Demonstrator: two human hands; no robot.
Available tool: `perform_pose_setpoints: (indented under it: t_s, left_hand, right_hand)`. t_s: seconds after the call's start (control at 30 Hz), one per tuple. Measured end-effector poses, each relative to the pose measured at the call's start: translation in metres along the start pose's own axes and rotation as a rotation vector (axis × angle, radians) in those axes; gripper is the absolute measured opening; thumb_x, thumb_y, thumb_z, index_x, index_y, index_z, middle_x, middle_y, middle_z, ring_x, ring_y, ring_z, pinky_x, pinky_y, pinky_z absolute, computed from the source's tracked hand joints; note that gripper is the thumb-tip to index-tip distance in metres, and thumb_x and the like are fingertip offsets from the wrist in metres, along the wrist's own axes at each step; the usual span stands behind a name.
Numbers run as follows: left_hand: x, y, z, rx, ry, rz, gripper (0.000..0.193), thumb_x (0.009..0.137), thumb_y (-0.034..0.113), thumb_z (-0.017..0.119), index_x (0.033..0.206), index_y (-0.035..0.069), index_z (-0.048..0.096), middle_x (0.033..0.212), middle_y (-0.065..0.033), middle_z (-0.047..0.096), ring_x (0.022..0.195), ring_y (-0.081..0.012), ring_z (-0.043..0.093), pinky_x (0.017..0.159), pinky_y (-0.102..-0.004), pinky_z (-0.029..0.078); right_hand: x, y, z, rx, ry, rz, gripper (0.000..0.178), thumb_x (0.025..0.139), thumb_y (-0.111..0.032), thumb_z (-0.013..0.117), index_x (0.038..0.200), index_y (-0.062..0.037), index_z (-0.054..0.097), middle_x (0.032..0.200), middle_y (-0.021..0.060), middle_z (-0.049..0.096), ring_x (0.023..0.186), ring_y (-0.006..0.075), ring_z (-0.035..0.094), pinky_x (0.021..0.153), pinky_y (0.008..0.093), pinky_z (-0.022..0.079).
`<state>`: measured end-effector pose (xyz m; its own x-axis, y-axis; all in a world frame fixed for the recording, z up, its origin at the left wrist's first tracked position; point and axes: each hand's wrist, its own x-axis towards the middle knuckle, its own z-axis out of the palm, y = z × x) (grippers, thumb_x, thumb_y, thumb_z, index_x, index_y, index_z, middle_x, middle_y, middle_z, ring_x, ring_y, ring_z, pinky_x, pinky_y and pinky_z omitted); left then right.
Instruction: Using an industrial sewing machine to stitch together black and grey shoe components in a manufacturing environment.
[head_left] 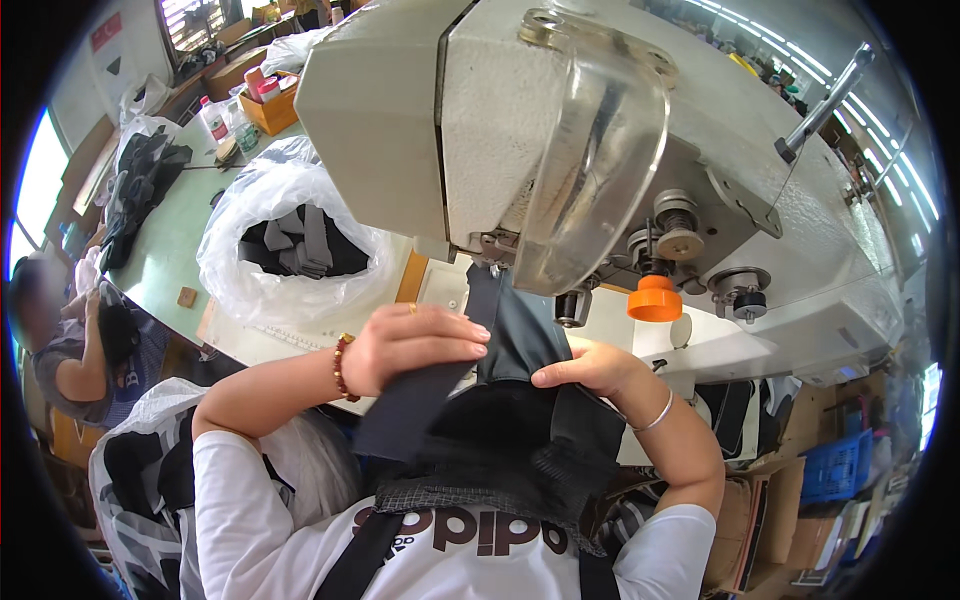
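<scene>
My left hand [420, 343] is closed over a dark grey fabric strip [405, 415], its fingers held together and its thumb hidden. The strip hangs toward my lap, slightly blurred. My right hand [597, 368] pinches the edge of a black fabric piece [525, 325], thumb on top and other fingers underneath. This piece runs from beneath the needle area of a sewing machine [375, 140] down toward my chest. Its near part is black with a textured lower edge. A clear plastic guard [595, 160] hides part of the needle area.
Left of the machine, a white plastic bag [225, 265] holds folded grey strips [300, 245]. Behind it, bottles [213, 120] and an orange box [270, 108] stand on a green table [165, 245]. A co-worker [75, 350] sits at far left. Cardboard boxes [770, 520] are at lower right.
</scene>
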<state>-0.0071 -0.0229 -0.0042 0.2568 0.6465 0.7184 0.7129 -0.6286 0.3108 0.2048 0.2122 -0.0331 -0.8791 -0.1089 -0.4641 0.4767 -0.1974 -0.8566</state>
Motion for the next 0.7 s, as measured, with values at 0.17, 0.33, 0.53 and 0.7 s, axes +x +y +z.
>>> perform_pose_setpoints:
  t_s: [0.17, 0.33, 0.53, 0.7]
  left_hand:
    - [0.005, 0.016, -0.016, 0.048, 0.089, -0.04, 0.029, 0.093, 0.015, 0.067, 0.114, -0.004, 0.074, 0.113, -0.0178, 0.076, 0.105, -0.0344, 0.076, 0.091, -0.0433, 0.062]
    - [0.0, 0.023, -0.005, 0.292, -0.112, 0.132, 0.029, 0.09, 0.011, 0.068, 0.115, -0.001, 0.075, 0.116, -0.019, 0.075, 0.109, -0.0332, 0.075, 0.092, -0.0434, 0.064]
    - [-0.009, 0.023, 0.0, 0.318, -0.145, 0.136, 0.032, 0.086, 0.01, 0.07, 0.116, -0.001, 0.076, 0.118, -0.0213, 0.073, 0.111, -0.0343, 0.074, 0.092, -0.0442, 0.065]
    - [-0.007, 0.023, -0.002, 0.304, -0.17, 0.142, 0.034, 0.085, 0.01, 0.07, 0.117, -0.001, 0.076, 0.119, -0.0223, 0.072, 0.112, -0.035, 0.074, 0.094, -0.0438, 0.065]
  right_hand:
    - [0.004, 0.007, 0.0, 0.02, 0.004, -0.021, 0.049, 0.094, -0.015, 0.078, 0.137, 0.0026, 0.063, 0.126, 0.0079, 0.071, 0.112, 0.0151, 0.066, 0.099, 0.031, 0.053]
    - [0.0, 0.01, 0.005, 0.12, -0.028, -0.045, 0.048, 0.093, -0.013, 0.077, 0.136, 0.0028, 0.063, 0.126, 0.0093, 0.071, 0.112, 0.0166, 0.067, 0.097, 0.0332, 0.056]
    - [-0.005, 0.008, 0.014, 0.167, -0.014, 0.006, 0.058, 0.086, -0.006, 0.075, 0.14, 0.004, 0.059, 0.13, 0.0121, 0.068, 0.117, 0.0202, 0.065, 0.103, 0.0356, 0.052]
    - [-0.003, 0.014, 0.016, 0.185, -0.015, 0.038, 0.065, 0.082, -0.004, 0.073, 0.143, 0.0047, 0.056, 0.134, 0.0142, 0.066, 0.12, 0.0228, 0.064, 0.105, 0.0366, 0.05]
